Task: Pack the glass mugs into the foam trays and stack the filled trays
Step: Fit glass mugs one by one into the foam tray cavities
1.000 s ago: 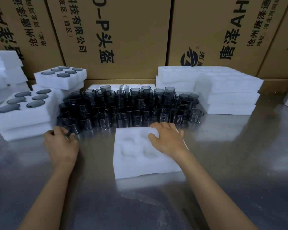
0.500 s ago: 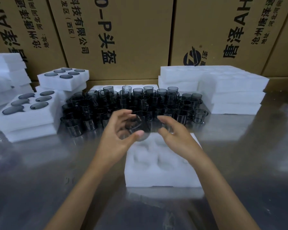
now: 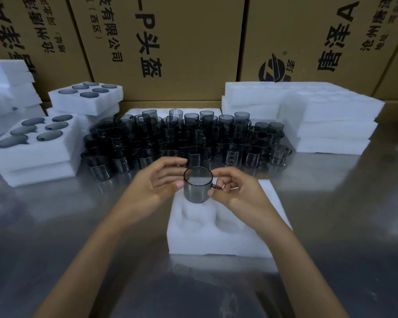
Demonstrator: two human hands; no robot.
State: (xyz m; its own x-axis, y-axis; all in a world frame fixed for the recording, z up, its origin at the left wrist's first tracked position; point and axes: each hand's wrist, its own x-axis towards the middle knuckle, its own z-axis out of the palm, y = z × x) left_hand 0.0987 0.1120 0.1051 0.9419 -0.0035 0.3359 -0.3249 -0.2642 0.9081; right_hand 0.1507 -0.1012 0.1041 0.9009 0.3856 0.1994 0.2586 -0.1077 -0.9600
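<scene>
since half a second ago the smoky glass mug (image 3: 197,188) is sitting upright between both hands, its mouth facing up, where before it was tilted in the left hand alone. the right hand (image 3: 233,191), which was reaching in empty, is now pinching the mug's handle between thumb and fingers. the left hand (image 3: 156,183) is cupping the mug's left side with curved fingers, thumb tip touching the wall. the mug is hanging just above the far edge of the empty foam tray (image 3: 218,235), not yet in any pocket.

the tray is lying on the steel table (image 3: 78,226), its pockets showing as soft hollows. just beyond the hands a dense cluster of loose mugs (image 3: 184,138) is standing between the hands and the cardboard cartons (image 3: 166,42) at the back. to the left, filled trays (image 3: 36,143) are sitting stacked, with another filled stack (image 3: 86,97) behind them. to the right, a pile of empty foam trays (image 3: 308,115) is resting well apart from the hands.
</scene>
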